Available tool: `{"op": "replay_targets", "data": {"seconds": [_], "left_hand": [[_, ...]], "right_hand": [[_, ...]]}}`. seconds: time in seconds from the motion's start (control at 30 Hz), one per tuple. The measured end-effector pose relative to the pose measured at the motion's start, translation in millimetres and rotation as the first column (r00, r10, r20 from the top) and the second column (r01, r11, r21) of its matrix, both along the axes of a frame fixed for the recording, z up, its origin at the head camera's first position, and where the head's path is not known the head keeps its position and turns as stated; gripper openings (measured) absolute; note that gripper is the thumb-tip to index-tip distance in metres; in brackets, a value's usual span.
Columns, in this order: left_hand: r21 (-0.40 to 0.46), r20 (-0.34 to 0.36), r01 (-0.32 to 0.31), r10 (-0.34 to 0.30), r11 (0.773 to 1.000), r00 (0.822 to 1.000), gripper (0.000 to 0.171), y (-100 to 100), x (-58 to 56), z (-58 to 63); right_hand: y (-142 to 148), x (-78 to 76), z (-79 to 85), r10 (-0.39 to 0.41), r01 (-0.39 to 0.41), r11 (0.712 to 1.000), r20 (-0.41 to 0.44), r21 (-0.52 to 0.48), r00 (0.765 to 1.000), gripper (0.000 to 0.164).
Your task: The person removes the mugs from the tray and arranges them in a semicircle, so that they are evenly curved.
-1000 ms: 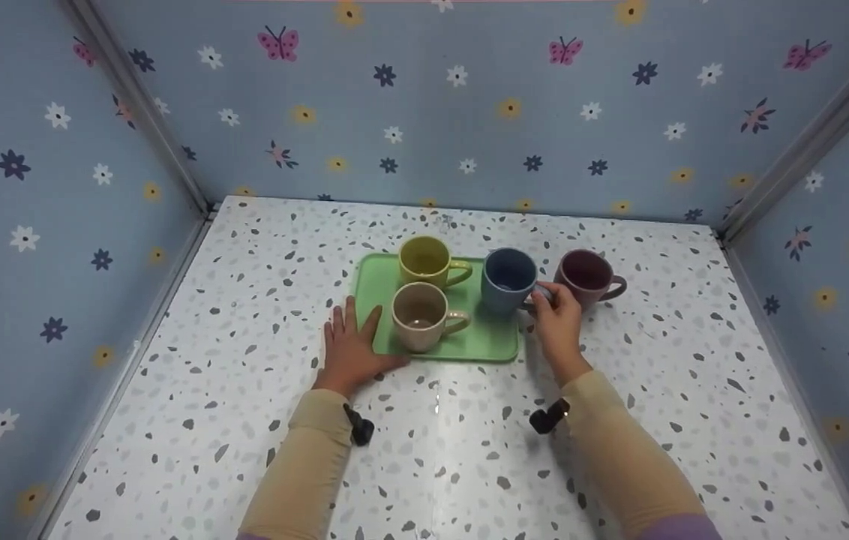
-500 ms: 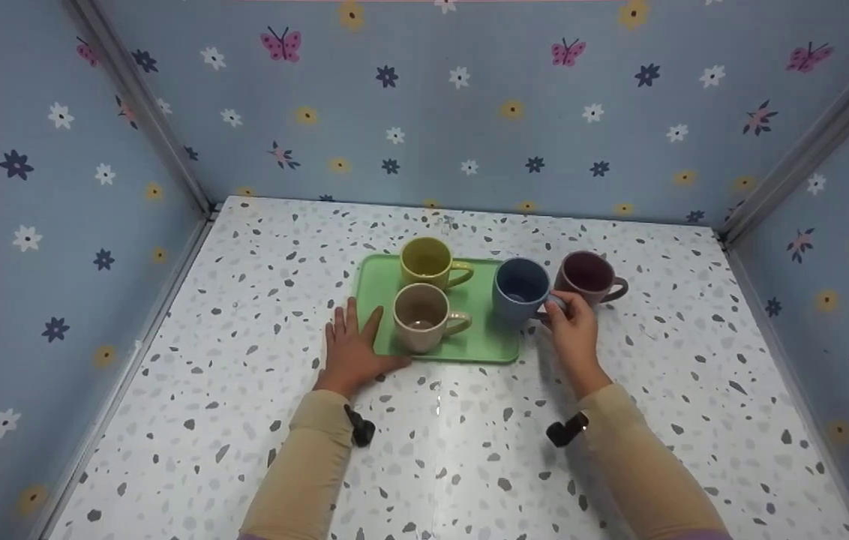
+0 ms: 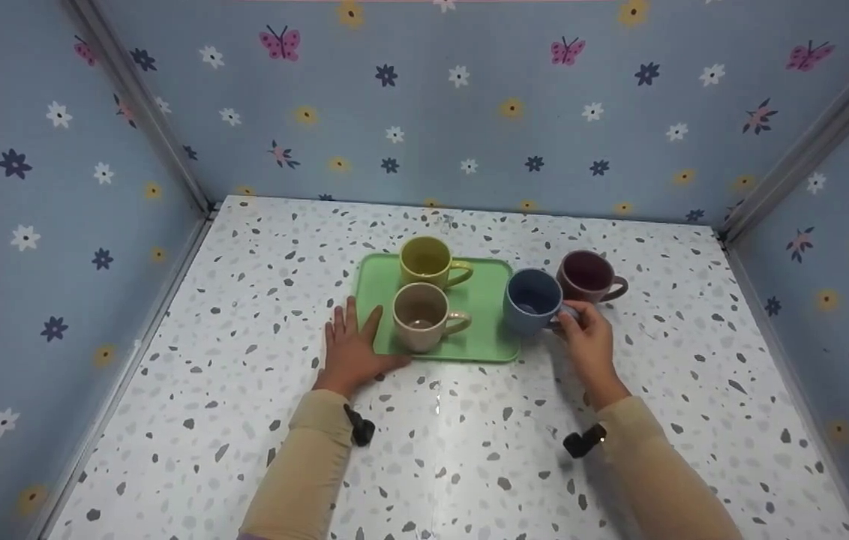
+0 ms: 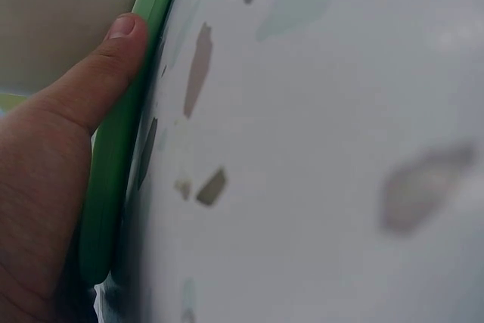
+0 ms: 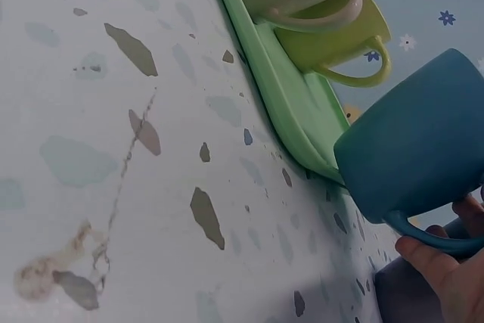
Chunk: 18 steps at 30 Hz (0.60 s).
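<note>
My right hand pinches the handle of a blue mug, which overlaps the right edge of the green tray in the head view. The right wrist view shows the blue mug beyond the tray's rim, my fingers on its handle. My left hand lies with fingers spread at the tray's left front corner, and its thumb rests along the tray's edge in the left wrist view. A beige mug stands on the tray, with a yellow-green mug behind it.
A maroon mug stands on the speckled table right of the tray, close behind the blue mug. Flower-patterned panels rise at the back and on both sides.
My right hand has moved the blue mug right and toward me, from over the tray to its right edge. The left hand, the tray and the other mugs stay put.
</note>
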<state>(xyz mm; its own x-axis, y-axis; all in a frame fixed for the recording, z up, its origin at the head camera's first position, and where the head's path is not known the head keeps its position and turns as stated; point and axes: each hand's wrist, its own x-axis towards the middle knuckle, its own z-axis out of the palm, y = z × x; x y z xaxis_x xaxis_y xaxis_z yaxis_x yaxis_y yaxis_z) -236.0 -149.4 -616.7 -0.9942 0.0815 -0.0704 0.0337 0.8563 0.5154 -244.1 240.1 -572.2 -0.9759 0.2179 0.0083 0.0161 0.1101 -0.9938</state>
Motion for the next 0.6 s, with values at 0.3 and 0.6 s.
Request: {"op": "replay_targets", "data": {"seconds": [0.3,0.6], "left_hand": [[-0.012,-0.004,0.008,-0.009,1.000,1.000,0.119,-1.4,-2.2,-3.6],[-0.007,-0.018,0.009,-0.009,1.000,1.000,0.120,-1.7,-2.6,-5.4]], "right_hand": [[10.5,7.0,-0.7,0.010,-0.009,0.999,-0.026,0.036,1.000,0.026],[23.5,10.7,1.4,0.040,-0.039,0.999,0.003,-0.024,0.999,0.031]]}}
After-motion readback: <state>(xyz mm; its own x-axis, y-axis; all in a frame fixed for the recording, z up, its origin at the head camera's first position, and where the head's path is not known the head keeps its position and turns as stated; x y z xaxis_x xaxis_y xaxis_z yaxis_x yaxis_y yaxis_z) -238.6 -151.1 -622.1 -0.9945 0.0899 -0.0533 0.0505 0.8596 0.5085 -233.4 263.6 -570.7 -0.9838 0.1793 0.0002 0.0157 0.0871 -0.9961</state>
